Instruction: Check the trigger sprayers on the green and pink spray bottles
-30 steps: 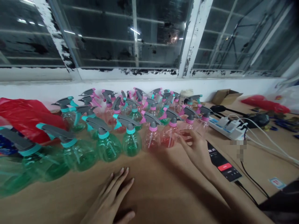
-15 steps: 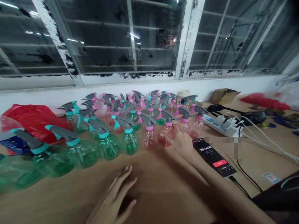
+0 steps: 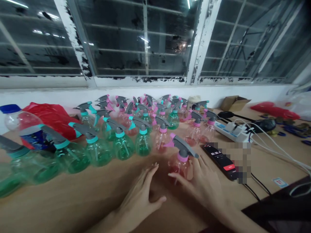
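Observation:
My right hand (image 3: 204, 178) is wrapped round the body of a pink spray bottle (image 3: 178, 163) with a pink collar and a grey trigger head. The bottle is tilted slightly, in front of the rows. To its left, my left hand (image 3: 143, 191) is open, thumb and fingers apart, holding nothing and not touching the bottle. Beyond it stands a front row of spray bottles: a green one (image 3: 143, 144) with a turquoise collar and a clear pink one (image 3: 161, 139) are nearest the hands. More pink and green spray bottles stand behind them.
A phone (image 3: 220, 161) showing a timer lies right of my right hand, a cable running from it. Behind it is a white power strip (image 3: 232, 131) with plugs. Red plastic bags (image 3: 52, 118) and a blue-capped bottle (image 3: 13, 118) stand left. An open cardboard box (image 3: 234, 103) sits by the wall.
My right hand has drawn the pink spray bottle out of the front row towards me. My left hand has moved right, nearer to it. The view has shifted slightly left.

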A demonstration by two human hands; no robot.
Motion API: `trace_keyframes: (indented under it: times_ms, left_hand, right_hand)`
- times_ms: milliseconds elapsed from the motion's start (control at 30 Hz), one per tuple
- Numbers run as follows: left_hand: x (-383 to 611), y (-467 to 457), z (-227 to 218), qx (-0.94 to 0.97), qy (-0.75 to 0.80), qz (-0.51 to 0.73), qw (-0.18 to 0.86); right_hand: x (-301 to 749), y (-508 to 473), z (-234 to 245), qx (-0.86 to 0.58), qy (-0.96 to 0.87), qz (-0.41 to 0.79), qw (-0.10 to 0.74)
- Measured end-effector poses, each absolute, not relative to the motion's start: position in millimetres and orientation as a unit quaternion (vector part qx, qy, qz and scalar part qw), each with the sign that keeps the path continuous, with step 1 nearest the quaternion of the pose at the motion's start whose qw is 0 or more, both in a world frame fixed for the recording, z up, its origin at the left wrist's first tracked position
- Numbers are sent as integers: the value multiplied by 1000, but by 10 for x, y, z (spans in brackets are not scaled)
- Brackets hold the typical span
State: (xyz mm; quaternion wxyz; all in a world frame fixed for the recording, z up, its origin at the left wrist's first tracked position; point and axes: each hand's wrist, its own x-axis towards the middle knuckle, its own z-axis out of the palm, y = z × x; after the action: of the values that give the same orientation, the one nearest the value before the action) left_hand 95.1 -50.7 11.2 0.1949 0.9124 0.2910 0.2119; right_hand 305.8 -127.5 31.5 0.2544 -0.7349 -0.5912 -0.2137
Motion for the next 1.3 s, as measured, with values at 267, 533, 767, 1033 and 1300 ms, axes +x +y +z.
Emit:
trace_keyframes:
  times_ms: [267, 533, 767, 1033, 1300]
  left_hand:
    - [650, -610, 66, 875, 275, 264, 298]
    - [223, -510, 106, 880, 310, 246, 264]
    - [206, -411, -13, 892, 307, 247, 221]
    - [97, -203, -40, 922, 283, 201, 173]
    - [-19, -25, -54, 940, 301, 132, 94]
  right_hand:
    - [2319, -1326, 339, -636, -678, -166, 328]
    - [2190, -986, 532, -493, -733, 208, 420]
    - [1975, -598, 598, -403, -723, 258, 498]
    - [1968, -425, 682, -393, -757, 192, 485]
    - [2177, -316, 626, -444, -738, 179, 476]
